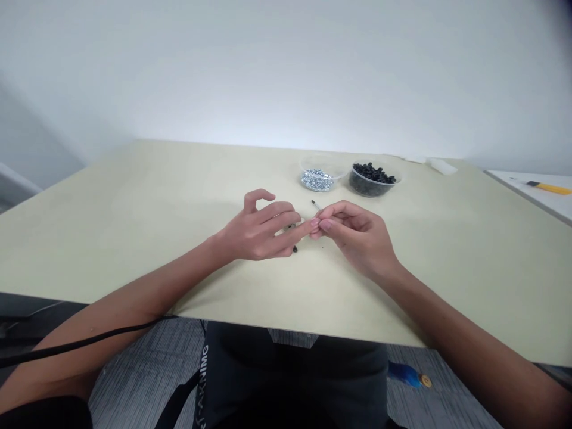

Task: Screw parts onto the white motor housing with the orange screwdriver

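1. Right hand [357, 233] grip looks pinched around a slim black-tipped rod [316, 205], just over the counter [447, 256].
2. My left hand [261, 235] fingertip touches it; can't tell what that one's holding.
3. Nothing visibly finished, loads of silver bits [317, 180] and black bits [374, 173] left.

Landmark: clear bowl of black parts [370, 193], toward the back of the table [111, 238]. Silver-bits bowl [340, 176] just left of it. Right hand [353, 235] in front of the landmark, fingertips pinched on a thin rod [316, 205] — dark end sticks out. Left hand [268, 229] in front and left of the landmark, one fingertip meeting right-hand fingertips; grip unclear. Small round item [289, 227] partly hidden by left-hand fingers, dark bit [295, 249] beside that hand — both left of landmark. White strip [442, 166] and yellow-handled tool [549, 187]: right of landmark.
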Available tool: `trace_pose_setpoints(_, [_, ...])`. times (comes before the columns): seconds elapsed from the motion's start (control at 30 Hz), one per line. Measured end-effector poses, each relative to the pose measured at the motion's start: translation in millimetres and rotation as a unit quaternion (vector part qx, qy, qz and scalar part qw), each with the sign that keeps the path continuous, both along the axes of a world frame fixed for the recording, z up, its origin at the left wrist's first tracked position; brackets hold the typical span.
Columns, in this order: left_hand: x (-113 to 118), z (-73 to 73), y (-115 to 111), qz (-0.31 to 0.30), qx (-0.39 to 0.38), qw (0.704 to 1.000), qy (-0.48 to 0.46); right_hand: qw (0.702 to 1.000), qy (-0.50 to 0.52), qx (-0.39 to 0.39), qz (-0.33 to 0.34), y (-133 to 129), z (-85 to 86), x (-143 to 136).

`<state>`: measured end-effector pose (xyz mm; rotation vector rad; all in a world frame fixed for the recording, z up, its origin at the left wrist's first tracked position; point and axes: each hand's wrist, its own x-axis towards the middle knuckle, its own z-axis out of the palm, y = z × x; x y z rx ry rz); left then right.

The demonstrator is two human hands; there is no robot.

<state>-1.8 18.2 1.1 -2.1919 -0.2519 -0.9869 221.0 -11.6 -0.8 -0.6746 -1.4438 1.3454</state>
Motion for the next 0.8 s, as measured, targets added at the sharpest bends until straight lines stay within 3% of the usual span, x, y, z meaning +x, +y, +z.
trace_pose_setpoints(0.3, [0.6,-2.6,0.8,0.002,0.014,1.000,0.013,1.000,-0.010,-0.007,-0.005,-1.2,2.1,-1.4])
trace_pose_setpoints(0.43, [-0.5,-3.8,1.5,0.025,-0.017,0.999,0.020,0.998,0.016,-0.055,0.018,-1.2,5.0,-2.6])
trace_pose_setpoints(0.6, [-2.0,-3.2,2.5,0.022,-0.001,1.000,0.021,0.989,0.035,-0.128,0.059,1.3,7.1,-1.4])
trace_pose_setpoints(0.8, [-3.3,-4.9,4.6,0.003,-0.041,0.999,0.019,0.986,0.046,-0.138,0.078,0.8,8.1,0.2])
